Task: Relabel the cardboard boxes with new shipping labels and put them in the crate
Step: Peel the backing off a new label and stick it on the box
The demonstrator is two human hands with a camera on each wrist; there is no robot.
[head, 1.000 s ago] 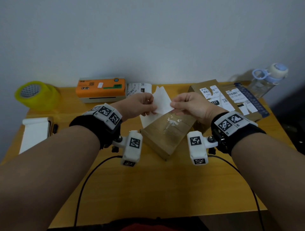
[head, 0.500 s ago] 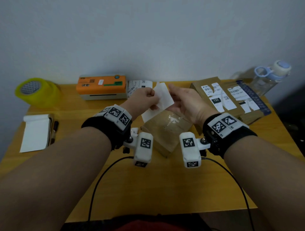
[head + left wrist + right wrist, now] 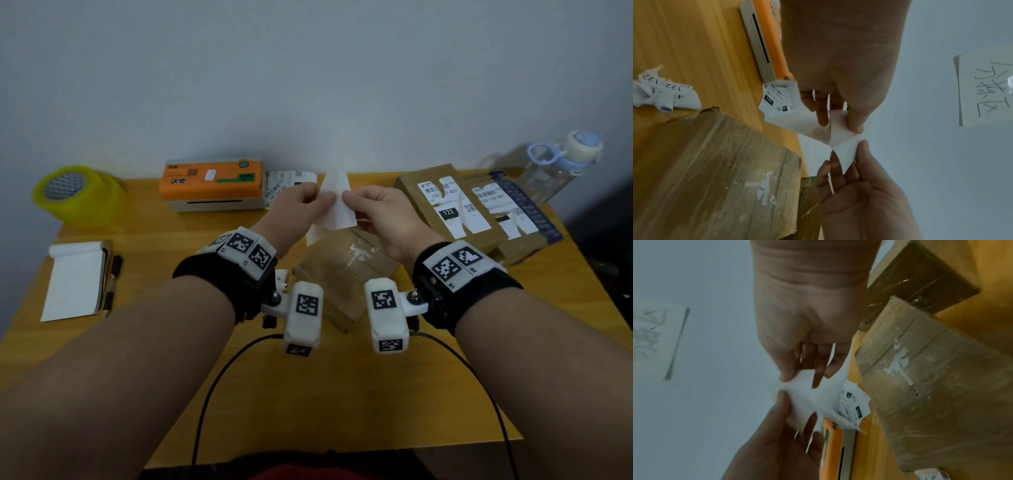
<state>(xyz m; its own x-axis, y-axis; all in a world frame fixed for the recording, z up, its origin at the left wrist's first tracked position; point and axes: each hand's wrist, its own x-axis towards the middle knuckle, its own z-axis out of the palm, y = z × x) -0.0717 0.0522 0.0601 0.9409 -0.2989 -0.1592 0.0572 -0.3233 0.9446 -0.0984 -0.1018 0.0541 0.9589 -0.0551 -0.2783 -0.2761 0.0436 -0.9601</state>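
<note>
A white label sheet (image 3: pixel 337 205) is held in the air between both hands, above a bare cardboard box (image 3: pixel 342 274) with torn label scraps on its taped top. My left hand (image 3: pixel 325 198) pinches the sheet's left edge with thumb and fingers. My right hand (image 3: pixel 346 198) pinches it right beside that. In the left wrist view the label (image 3: pixel 840 142) splits into two layers at the pinch, above the box (image 3: pixel 715 170). In the right wrist view the label (image 3: pixel 807 399) is blurred, with the box (image 3: pixel 931 386) to its right.
An orange label printer (image 3: pixel 210 186) stands at the back with printed labels (image 3: pixel 289 183) beside it. A yellow tape roll (image 3: pixel 73 193) and a notepad (image 3: pixel 73 279) with a pen lie at left. Two boxes with torn labels (image 3: pixel 455 205) and a water bottle (image 3: pixel 555 168) are at right.
Both hands have come closer together and lifted the label a little higher over the box. The box has not moved.
</note>
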